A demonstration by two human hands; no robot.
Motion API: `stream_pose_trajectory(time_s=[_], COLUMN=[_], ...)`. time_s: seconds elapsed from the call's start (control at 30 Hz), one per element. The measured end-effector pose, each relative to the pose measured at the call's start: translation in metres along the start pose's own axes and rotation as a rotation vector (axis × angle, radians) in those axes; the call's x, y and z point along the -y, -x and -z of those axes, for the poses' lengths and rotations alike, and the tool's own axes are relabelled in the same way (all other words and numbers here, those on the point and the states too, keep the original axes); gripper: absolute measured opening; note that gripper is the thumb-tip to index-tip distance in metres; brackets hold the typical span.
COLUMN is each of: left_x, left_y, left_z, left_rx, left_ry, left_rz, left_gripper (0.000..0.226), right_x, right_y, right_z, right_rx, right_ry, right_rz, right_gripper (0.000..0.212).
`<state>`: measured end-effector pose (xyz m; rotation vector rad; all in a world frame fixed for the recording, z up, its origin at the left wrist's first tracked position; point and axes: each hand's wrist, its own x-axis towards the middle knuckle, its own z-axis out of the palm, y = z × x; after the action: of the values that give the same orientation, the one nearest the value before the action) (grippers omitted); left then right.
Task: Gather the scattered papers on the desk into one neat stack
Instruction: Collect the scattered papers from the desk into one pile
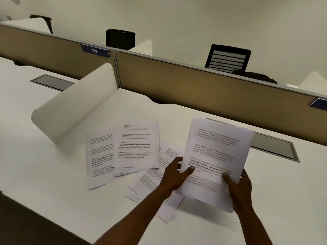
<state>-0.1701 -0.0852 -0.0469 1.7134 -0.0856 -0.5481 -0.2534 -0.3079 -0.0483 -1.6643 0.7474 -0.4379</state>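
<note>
Okay, risk first: the held bundle (215, 161) is gripped only near its bottom edge, so the sheets could fan or slip loose. Left hand (174, 175) pinches its left edge, thumb on the front; right hand (238, 183) clamps the lower right corner. Both forearms reach up from below, bundle tilted upright above the desk (53, 174). Loose papers (123, 151) lie overlapped to the left, more sheets (146, 184) under the left wrist

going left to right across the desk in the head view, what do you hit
white divider → flat papers → left hand → held stack of papers → right hand → grey cable hatch
</note>
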Motion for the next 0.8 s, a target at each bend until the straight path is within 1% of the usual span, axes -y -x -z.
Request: stream_pose_trajectory(time_s=[0.07, 0.13, 0.17, 0.27, 0.33, 0.4, 0.47, 0.53, 0.6, 0.63, 0.67, 0.7, 0.73, 0.77, 0.8], left_x=[0.011, 0.03, 0.042, 0.072, 0.086, 0.096, 0.101, 0.103, 0.104, 0.105, 0.105, 0.105, 0.105, 0.105, 0.105], left_y=[0.007, 0.014, 0.022, 0.044, 0.053, 0.059, 0.061, 0.061, 0.061, 0.061, 0.06, 0.06, 0.061, 0.062, 0.062], left_z=[0.016, 0.038, 0.047, 0.059, 0.06, 0.058, 0.058, 0.063, 0.067, 0.067, 0.065, 0.063, 0.062, 0.061, 0.059], left_rx=[-0.072, -0.168, -0.161, -0.022, 0.081, 0.125, 0.108, 0.073, 0.053, 0.048, 0.045, 0.044, 0.042, 0.04, 0.039], left_ry=[-0.216, -0.487, -0.602, -0.847, -0.957, -1.021, -1.058, -1.069, -1.063, -1.064, -1.072, -1.081, -1.08, -1.068, -1.058], left_rz=[-0.003, -0.064, -0.099, -0.163, -0.166, -0.167, -0.157, -0.152, -0.161, -0.17, -0.181, -0.187, -0.188, -0.191, -0.197], left_gripper=[0.06, 0.063, 0.069, 0.095, 0.108, 0.111, 0.106, 0.104, 0.103, 0.102, 0.101, 0.1, 0.098, 0.096, 0.093], right_x=[-0.01, -0.015, -0.019, -0.031, -0.03, -0.026, -0.022, -0.016, -0.009, -0.005, -0.001, 0.002, 0.003, 0.002, 0.0], right_y=[-0.002, -0.007, -0.009, -0.024, -0.039, -0.052, -0.06, -0.058, -0.045, -0.034, -0.02, -0.002, 0.017, 0.036, 0.054], right_z=[0.009, 0.015, 0.019, 0.034, 0.039, 0.038, 0.031, 0.018, 0.004, -0.005, -0.015, -0.027, -0.041, -0.056, -0.069], right_rx=[-0.005, -0.024, -0.035, -0.061, -0.058, -0.053, -0.042, -0.054, -0.153, -0.199, -0.21, -0.166, -0.071, 0.053, 0.184], right_ry=[-0.015, 0.006, 0.026, 0.173, 0.323, 0.478, 0.592, 0.697, 0.761, 0.756, 0.727, 0.685, 0.637, 0.609, 0.603], right_rz=[-0.083, -0.146, -0.176, -0.23, -0.237, -0.229, -0.209, -0.173, -0.037, 0.057, 0.134, 0.172, 0.165, 0.114, 0.034], right_gripper=[0.052, 0.055, 0.057, 0.06, 0.06, 0.06, 0.062, 0.074, 0.084, 0.084, 0.08, 0.074, 0.067, 0.063, 0.063])
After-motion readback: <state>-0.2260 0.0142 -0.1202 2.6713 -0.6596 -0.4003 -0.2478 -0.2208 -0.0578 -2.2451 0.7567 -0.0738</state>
